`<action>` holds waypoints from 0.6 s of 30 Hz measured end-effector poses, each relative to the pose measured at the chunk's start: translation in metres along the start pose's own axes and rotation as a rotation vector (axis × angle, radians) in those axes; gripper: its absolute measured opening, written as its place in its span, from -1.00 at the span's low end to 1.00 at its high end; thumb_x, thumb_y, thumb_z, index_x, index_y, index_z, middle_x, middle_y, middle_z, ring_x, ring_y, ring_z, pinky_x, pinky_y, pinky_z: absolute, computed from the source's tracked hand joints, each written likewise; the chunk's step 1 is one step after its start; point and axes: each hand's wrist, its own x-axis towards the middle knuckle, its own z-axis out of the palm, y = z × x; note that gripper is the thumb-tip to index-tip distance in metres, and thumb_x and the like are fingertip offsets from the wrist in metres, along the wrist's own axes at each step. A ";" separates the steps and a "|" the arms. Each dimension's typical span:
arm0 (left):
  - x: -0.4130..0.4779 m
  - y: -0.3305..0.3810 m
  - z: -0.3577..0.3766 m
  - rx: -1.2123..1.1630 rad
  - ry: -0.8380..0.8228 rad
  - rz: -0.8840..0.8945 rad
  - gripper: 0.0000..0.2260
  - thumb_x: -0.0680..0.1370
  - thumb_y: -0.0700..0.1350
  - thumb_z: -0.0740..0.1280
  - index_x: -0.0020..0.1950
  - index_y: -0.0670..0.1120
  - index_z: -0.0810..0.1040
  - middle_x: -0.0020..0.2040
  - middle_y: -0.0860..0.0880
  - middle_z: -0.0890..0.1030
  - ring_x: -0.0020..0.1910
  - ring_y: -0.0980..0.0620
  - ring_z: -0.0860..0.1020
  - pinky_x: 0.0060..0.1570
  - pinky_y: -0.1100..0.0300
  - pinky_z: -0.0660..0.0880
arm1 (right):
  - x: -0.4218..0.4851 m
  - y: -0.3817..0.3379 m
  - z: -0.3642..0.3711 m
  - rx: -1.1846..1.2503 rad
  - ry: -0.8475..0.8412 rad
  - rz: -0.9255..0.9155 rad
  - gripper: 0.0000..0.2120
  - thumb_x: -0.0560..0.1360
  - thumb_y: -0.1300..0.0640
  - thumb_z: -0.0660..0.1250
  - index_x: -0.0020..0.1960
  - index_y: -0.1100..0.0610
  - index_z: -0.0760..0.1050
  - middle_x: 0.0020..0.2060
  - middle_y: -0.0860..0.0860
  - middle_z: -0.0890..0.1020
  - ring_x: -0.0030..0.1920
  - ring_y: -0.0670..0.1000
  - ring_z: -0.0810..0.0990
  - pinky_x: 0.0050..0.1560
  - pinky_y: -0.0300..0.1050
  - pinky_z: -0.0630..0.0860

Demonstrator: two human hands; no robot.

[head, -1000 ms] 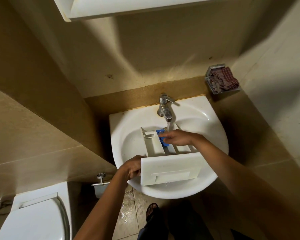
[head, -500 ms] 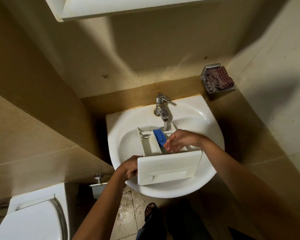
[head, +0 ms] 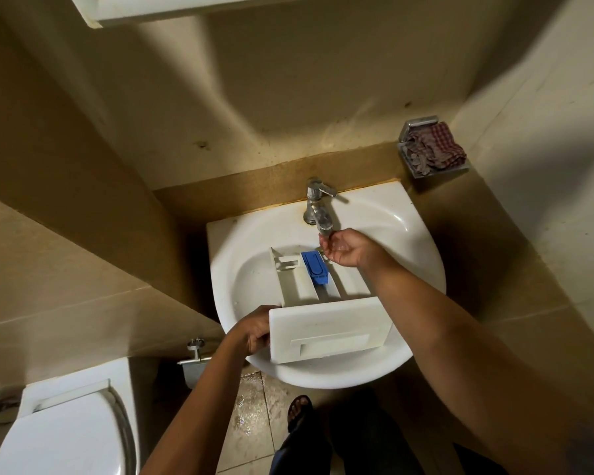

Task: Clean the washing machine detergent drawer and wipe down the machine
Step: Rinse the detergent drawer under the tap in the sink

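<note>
White plastic detergent drawer (head: 326, 332) is lying across the white sink (head: 422, 241), its front panel resting toward the near rim and a blue insert (head: 315, 267) sitting in its middle compartment. The left hand (head: 256, 329) is gripping the panel's left end with curled fingers, while the right hand (head: 345, 248) is hovering palm-up just under the tap (head: 318, 207) spout, loosely cupped, wet, holding nothing.

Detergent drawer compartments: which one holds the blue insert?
The detergent drawer's narrow middle compartment, between two plain white ones. The blue insert sits at its far end, near the right hand cupped under the tap.
</note>
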 end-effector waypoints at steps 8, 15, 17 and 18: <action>-0.003 0.003 0.002 -0.021 -0.020 0.010 -0.92 0.55 -0.33 0.33 -0.06 -0.19 0.60 -0.25 -0.11 0.69 -0.29 0.01 0.64 -0.17 0.12 0.59 | -0.001 -0.002 -0.005 -0.333 -0.059 0.065 -0.77 0.61 0.24 0.10 -0.04 0.27 0.51 -0.31 0.13 0.65 -0.24 0.01 0.60 -0.30 -0.20 0.55; -0.006 0.004 0.005 -0.019 -0.005 0.014 -0.91 0.57 -0.28 0.32 0.01 -0.20 0.61 -0.14 -0.15 0.68 -0.22 -0.03 0.63 -0.11 0.10 0.58 | -0.061 -0.011 -0.017 -1.446 -0.394 0.287 -0.82 0.56 0.17 0.29 0.07 0.20 0.61 -0.09 0.15 0.61 -0.17 -0.03 0.60 -0.13 -0.21 0.56; -0.007 0.004 0.005 -0.024 -0.010 0.021 -0.91 0.57 -0.28 0.33 0.01 -0.20 0.62 -0.12 -0.16 0.68 -0.21 -0.03 0.63 -0.11 0.10 0.58 | -0.077 -0.014 -0.023 -1.500 -0.418 0.253 -0.77 0.57 0.13 0.28 0.15 0.19 0.60 -0.02 0.30 0.56 -0.12 -0.02 0.55 -0.09 -0.26 0.52; -0.007 0.004 0.005 -0.022 -0.014 0.023 -0.91 0.56 -0.28 0.33 0.01 -0.20 0.62 -0.12 -0.16 0.68 -0.21 -0.03 0.63 -0.12 0.10 0.59 | -0.082 -0.014 -0.025 -1.568 -0.409 0.198 -0.73 0.59 0.10 0.25 0.22 0.16 0.57 0.10 0.31 0.55 -0.02 -0.02 0.53 -0.02 -0.27 0.49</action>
